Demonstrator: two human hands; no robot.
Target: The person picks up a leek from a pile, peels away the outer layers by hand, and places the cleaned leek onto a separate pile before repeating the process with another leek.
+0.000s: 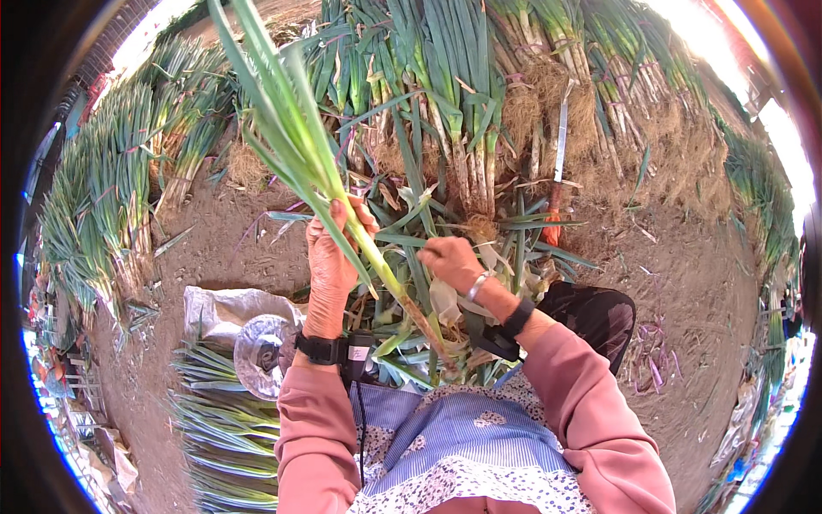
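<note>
My left hand point(336, 248) is wrapped round the stalk of a leek point(318, 158). Its green leaves slant up to the far left, while the pale, brownish root end points down toward my lap. To the right of the stalk, my right hand point(452, 262) is closed, fingers curled in; whatever it may pinch is hidden. Below and beside that hand hang thin whitish peeled layers point(445, 301). A heap of stripped leaves point(419, 227) lies under and beyond both hands.
Leek bundles with roots point(462, 111) stand across the far side, with more bundles point(111, 197) at left. A long narrow blade point(562, 133) with an orange handle point(552, 218) lies right of the heap. Leeks point(223, 428), a white sack point(224, 308) and a clear round object point(257, 364) lie near left.
</note>
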